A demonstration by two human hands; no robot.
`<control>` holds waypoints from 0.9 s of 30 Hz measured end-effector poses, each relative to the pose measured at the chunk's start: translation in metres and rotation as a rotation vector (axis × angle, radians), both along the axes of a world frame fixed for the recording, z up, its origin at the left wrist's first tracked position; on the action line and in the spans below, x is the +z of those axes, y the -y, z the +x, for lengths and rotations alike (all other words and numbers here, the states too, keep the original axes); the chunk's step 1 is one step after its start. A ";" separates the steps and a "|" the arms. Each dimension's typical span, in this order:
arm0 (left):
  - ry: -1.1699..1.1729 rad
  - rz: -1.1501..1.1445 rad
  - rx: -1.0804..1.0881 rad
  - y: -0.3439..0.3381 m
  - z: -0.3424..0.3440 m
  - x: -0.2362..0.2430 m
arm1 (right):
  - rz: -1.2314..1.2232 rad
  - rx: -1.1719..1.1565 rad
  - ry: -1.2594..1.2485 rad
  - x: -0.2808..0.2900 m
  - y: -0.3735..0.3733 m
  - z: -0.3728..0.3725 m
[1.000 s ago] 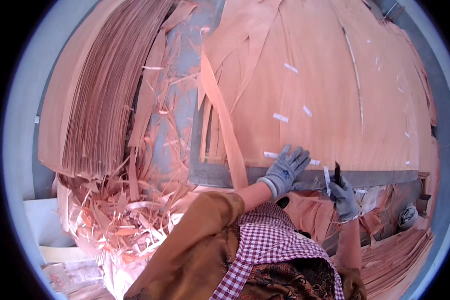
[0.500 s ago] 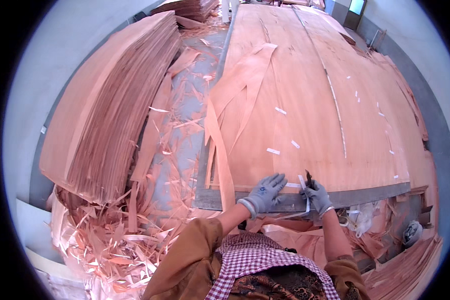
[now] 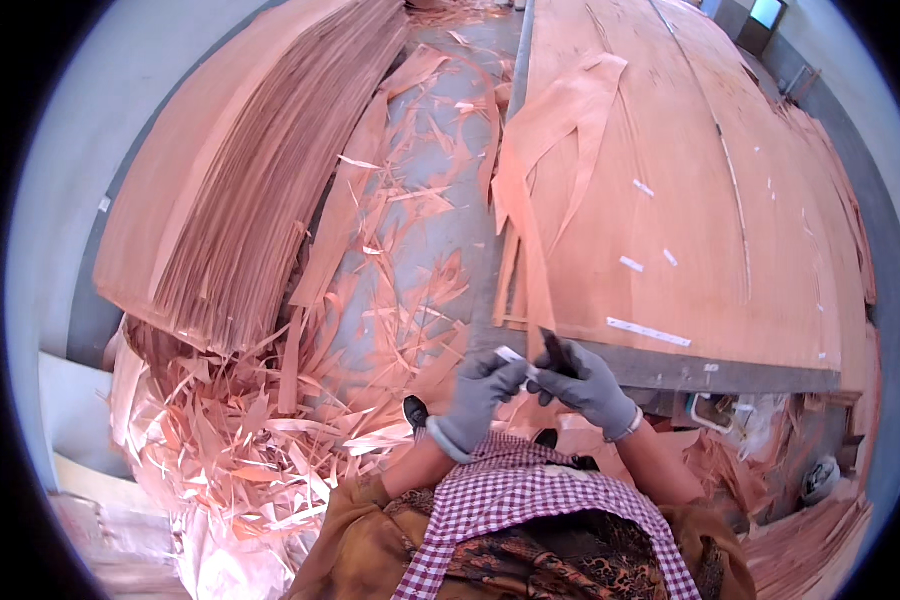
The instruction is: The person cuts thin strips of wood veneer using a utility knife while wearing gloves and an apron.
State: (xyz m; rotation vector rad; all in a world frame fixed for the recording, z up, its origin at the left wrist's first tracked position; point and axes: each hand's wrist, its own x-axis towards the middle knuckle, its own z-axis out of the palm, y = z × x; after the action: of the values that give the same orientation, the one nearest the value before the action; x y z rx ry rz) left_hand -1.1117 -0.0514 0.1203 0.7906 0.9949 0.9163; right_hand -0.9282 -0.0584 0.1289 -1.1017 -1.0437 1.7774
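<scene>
Gloved in grey, my left hand (image 3: 478, 400) pinches a short strip of white tape (image 3: 510, 355) in front of my body. My right hand (image 3: 588, 388), gloved too, is closed round a slim dark tool that looks like a knife (image 3: 564, 352); its fingertips meet the tape beside the left hand. Both hands hover just off the near left corner of a large wood veneer sheet (image 3: 660, 240). A long white tape strip (image 3: 650, 332) lies flat near the sheet's front edge. A loose veneer strip (image 3: 532, 265) hangs over the left edge, its lower end behind my hands.
On the left stands a tall stack of veneer sheets (image 3: 270, 170). Veneer scraps (image 3: 260, 430) litter the floor (image 3: 420, 140) between stack and table. The table's dark front edge (image 3: 740, 378) runs rightward. Plastic bags (image 3: 760, 425) and scraps sit below it.
Both hands have left the sheet's front edge and come together left and nearer my body. The left hand, flat before, now pinches tape. The view has shifted left and downward.
</scene>
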 end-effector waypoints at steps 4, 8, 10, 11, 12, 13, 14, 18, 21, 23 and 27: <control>-0.038 0.132 0.228 -0.046 -0.113 -0.023 | -0.066 0.167 0.082 -0.015 -0.037 -0.078; -0.131 0.294 0.706 -0.091 -0.313 -0.030 | 0.020 0.376 0.238 -0.020 -0.087 -0.174; -0.315 0.368 0.800 -0.098 -0.423 -0.028 | 0.210 0.450 0.361 -0.027 -0.108 -0.196; -0.373 0.375 1.006 -0.096 -0.480 -0.031 | 0.236 0.425 0.384 -0.020 -0.122 -0.206; -0.396 0.360 1.073 -0.095 -0.527 -0.029 | 0.246 0.389 0.418 -0.013 -0.136 -0.209; -0.414 0.396 1.151 -0.093 -0.547 -0.019 | 0.248 0.356 0.455 -0.008 -0.148 -0.208; -0.569 0.426 1.101 -0.076 -0.605 -0.021 | 0.241 0.321 0.483 -0.003 -0.164 -0.207; -0.519 0.242 1.404 -0.087 -0.628 -0.027 | 0.181 -0.056 0.308 -0.005 -0.217 -0.157; -0.472 0.211 1.524 -0.114 -0.629 -0.034 | 0.090 -0.320 0.374 -0.010 -0.264 -0.115; -0.531 0.232 1.461 -0.130 -0.647 -0.049 | 0.157 -0.456 0.347 -0.025 -0.298 -0.090; -0.658 0.406 1.237 -0.199 -0.679 -0.055 | 0.156 -0.534 0.771 -0.056 -0.385 -0.054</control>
State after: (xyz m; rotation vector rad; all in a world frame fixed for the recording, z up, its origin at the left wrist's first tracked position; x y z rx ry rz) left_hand -1.7904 0.1474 0.0657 0.7938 1.9923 2.0296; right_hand -0.9823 0.3266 0.0733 -1.8185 -1.1387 0.8313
